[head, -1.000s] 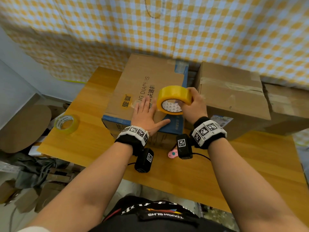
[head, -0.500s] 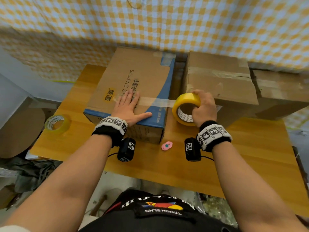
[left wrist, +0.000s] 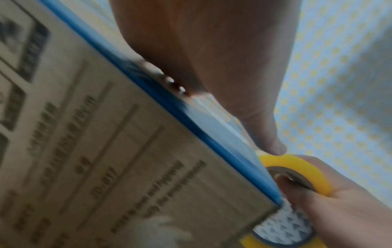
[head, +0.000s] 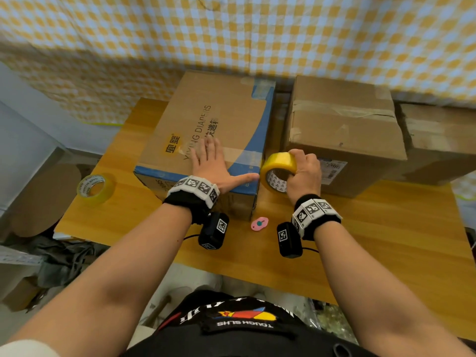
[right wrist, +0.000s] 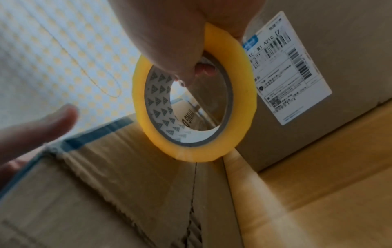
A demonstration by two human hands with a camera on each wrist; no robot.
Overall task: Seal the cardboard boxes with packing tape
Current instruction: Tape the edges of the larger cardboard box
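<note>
1. Nearest the worktop (head: 360, 240) front edge: one small pink cutter (head: 259, 224), lying loose between the wrists, untouched. Risk: no blade is in a hand for the cut, so the strip may have to be torn and could end ragged.
2. Right hand (head: 305, 173), one: fingers curled round the yellow tape roll (head: 279, 164), thumb inside the core, roll held just off the printed box's right edge. Risk: if the pull slackens, the strip could wrinkle or fold onto itself.
3. Left hand (head: 215, 167), one: flat, fingers straight, pressing on the lid of the printed box (head: 213, 119), holding nothing. Risk: lifting it early lets the box slide or the tape (head: 242, 157) peel.
4. Tape strip, one: clear, running across the printed lid to the roll; whether it is fully stuck down is hard to tell.
5. Spare tape roll (head: 95, 188), one: lying at the left of the worktop, well apart from both hands.
6. Cardboard boxes, three counted: the printed one, a plain box (head: 342, 130) beside it bearing old tape, and a third (head: 443, 135) partly seen at far right.
7. Checked cloth (head: 257, 34), one, hanging behind.
</note>
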